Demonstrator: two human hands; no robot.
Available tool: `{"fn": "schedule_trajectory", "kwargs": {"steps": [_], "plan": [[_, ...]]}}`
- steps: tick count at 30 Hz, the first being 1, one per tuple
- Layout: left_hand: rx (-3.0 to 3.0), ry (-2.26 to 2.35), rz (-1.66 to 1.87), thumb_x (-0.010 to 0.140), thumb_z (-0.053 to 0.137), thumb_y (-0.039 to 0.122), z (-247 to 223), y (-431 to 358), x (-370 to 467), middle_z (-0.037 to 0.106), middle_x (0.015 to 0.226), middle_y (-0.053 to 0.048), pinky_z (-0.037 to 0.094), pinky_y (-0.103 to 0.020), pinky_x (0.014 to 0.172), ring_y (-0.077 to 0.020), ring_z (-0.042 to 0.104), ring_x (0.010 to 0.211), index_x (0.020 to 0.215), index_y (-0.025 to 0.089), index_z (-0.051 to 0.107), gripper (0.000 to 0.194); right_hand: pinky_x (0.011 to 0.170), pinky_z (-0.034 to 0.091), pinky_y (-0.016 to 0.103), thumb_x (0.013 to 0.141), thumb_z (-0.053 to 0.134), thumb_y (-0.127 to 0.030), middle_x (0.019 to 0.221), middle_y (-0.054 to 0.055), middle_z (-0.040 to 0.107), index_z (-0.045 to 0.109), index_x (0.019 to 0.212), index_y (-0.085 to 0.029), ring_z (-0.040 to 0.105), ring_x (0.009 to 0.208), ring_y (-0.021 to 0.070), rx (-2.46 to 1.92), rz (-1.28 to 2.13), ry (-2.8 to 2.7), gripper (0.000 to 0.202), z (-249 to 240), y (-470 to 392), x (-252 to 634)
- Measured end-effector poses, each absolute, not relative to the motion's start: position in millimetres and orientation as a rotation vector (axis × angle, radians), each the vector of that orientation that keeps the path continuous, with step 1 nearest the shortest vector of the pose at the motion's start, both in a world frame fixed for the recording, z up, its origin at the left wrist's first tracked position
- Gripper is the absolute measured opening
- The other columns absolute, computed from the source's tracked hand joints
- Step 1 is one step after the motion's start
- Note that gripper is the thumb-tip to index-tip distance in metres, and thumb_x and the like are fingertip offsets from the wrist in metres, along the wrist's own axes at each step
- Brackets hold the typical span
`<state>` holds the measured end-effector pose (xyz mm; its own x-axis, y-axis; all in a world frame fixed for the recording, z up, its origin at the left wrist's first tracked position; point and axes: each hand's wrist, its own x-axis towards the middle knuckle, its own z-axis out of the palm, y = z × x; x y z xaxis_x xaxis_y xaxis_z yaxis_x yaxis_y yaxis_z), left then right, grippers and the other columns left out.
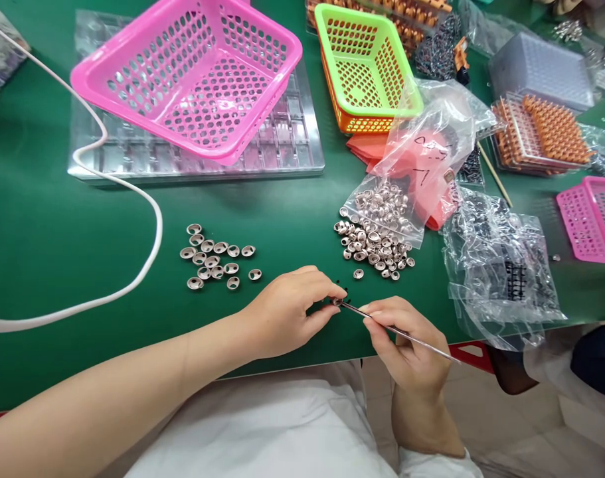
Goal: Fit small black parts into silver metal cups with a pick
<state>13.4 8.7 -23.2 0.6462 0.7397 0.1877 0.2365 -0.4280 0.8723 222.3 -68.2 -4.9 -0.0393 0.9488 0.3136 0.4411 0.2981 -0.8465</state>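
Between thumb and forefinger, my left hand [287, 309] pinches a small round metal cup [336, 301] just over the table's front part. My right hand [412, 342] grips a thin metal rod-like tool [396, 330], whose tip meets the cup. A few tiny black pieces [346, 290] lie right behind the fingertips. To the left of my left hand sits a loose group of metal cups [212, 261] with dark openings. Beyond my hands, a heap of similar metal cups [374, 245] spills from a clear plastic bag [432, 133].
A pink basket [222, 86] rests on clear trays [302, 139]. Behind the bag stands a green basket [362, 60]. A white cable [155, 219] curves across the left. On the right are crumpled clear bags [501, 259], orange parts [556, 129] and another pink basket [581, 222].
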Motion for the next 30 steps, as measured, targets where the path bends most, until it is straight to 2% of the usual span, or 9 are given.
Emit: {"fn": "schedule_trajectory", "kwargs": {"steps": [23, 30], "plan": [[1.975, 0.789, 0.709, 0.089, 0.067, 0.013, -21.3, 9.6, 13.6, 0.076, 0.088, -0.005, 0.053, -0.03, 0.073, -0.0188, 0.065, 0.081, 0.103, 0.014, 0.071, 0.015, 0.073, 0.062, 0.036, 0.082, 0.067, 0.001, 0.098, 0.004, 0.075, 0.065, 0.111, -0.027, 0.072, 0.09, 0.02, -1.254, 0.648, -1.73, 0.04, -7.4, -69.9, 223.3], [1.962, 0.791, 0.719, 0.089, 0.068, 0.013, -22.7, 9.5, 13.5, 0.076, 0.087, -0.006, 0.054, -0.029, 0.073, -0.0181, 0.066, 0.081, 0.103, 0.012, 0.072, 0.015, 0.071, 0.062, 0.035, 0.082, 0.066, 0.003, 0.099, 0.006, 0.075, 0.065, 0.112, -0.023, 0.073, 0.09, 0.0197, -1.2, 0.637, -1.749, 0.039, -6.3, -68.0, 223.8]]}}
